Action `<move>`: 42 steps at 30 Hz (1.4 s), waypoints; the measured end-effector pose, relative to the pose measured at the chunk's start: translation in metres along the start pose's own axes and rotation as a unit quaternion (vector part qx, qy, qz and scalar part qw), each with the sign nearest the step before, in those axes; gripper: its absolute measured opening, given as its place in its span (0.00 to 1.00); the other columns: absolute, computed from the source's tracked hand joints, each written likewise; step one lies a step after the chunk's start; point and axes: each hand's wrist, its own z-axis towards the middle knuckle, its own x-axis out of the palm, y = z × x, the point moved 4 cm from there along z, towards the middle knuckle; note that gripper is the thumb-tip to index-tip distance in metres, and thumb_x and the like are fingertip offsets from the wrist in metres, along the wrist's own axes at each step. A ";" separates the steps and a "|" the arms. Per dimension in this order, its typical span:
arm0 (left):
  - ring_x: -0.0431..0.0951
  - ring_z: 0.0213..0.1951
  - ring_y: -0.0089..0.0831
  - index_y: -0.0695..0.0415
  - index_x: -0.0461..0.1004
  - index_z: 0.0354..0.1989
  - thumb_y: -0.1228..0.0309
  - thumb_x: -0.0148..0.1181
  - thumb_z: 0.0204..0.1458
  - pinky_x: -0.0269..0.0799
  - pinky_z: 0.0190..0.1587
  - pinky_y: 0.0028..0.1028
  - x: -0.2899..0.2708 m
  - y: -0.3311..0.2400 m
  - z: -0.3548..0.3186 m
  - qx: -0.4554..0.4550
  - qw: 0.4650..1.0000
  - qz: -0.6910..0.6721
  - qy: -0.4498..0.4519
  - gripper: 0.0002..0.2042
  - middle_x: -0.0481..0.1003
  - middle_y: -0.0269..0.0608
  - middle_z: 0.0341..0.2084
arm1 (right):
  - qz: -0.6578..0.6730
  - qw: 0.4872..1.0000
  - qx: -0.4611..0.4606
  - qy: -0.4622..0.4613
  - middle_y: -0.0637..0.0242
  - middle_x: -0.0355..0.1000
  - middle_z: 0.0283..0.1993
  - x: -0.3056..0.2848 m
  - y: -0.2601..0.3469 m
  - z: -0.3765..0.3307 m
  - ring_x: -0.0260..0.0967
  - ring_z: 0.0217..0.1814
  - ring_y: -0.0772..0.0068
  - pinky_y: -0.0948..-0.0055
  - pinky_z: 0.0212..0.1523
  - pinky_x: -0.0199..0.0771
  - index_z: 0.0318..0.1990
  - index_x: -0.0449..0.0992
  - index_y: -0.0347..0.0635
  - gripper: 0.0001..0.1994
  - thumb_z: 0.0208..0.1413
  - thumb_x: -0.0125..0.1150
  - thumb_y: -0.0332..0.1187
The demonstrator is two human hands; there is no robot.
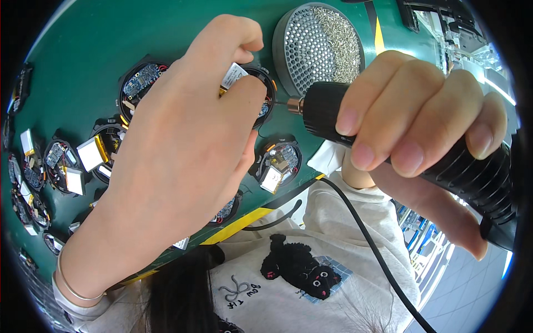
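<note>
My left hand is closed around a round black watch-like housing, its thumb and fingers at the rim. Inside the housing a flat silver battery and part of a circuit board show; the rest is behind my hand. My right hand grips a black corded electric screwdriver, which lies tilted across the right side. Its thin bit points left and ends at the right edge of the housing; whether it touches a screw is too small to tell.
A round grey dish with a perforated plate holds many small silver screws. Similar open housings lie nearby, one below, another left, several more farther left. A black cable hangs past the green table's yellow-taped edge.
</note>
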 end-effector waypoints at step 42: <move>0.71 0.49 0.39 0.57 0.69 0.25 0.72 0.71 0.28 0.65 0.47 0.33 -0.005 0.001 -0.002 0.050 0.997 0.058 -0.002 0.17 0.72 0.38 0.45 | -0.036 0.998 -0.005 -0.058 0.64 0.71 0.39 -0.059 0.011 -0.020 0.70 0.35 0.67 0.64 0.37 0.65 0.51 0.72 0.41 0.51 0.38 0.44 0.82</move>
